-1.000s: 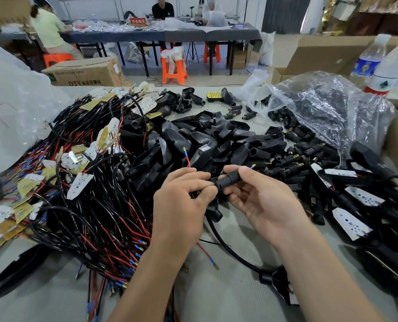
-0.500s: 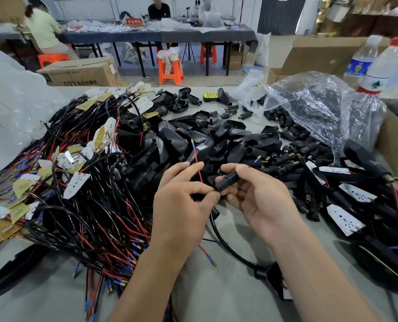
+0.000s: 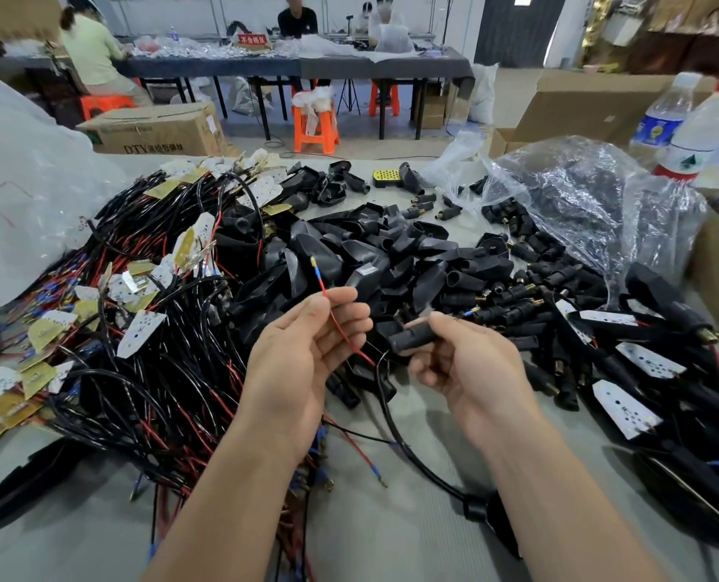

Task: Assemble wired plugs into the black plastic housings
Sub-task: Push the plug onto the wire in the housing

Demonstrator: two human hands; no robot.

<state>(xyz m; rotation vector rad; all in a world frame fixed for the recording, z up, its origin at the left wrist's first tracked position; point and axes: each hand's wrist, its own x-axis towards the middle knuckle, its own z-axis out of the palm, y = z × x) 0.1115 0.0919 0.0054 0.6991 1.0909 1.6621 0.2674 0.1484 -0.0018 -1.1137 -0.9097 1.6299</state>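
Hands that were closed together on one black plug half a second ago have drawn apart. The left hand [image 3: 307,354] now sits further left, its thumb and curled fingers pinching a red wire [image 3: 341,329] whose blue-sleeved tip points up past the fingertips. The right hand [image 3: 471,375] holds the plug [image 3: 416,340], a short black cylinder, with fingers curled under it and the thumb on top. The plug lies roughly level, one end facing the left hand.

From the left hand the red wire slopes down into the gap below the plug. A black cable [image 3: 433,476] starts there too and curves across the grey tabletop [image 3: 391,548] to a black piece beside the right forearm.

Both hands hover over the near edge of a heap of black housings [image 3: 370,254]. Left of the heap lies a thick tangle of wires [image 3: 147,371], black and red, with white and yellow tags. To the right, more plugs spill from a clear bag [image 3: 580,203], with two bottles [image 3: 664,115] behind it.
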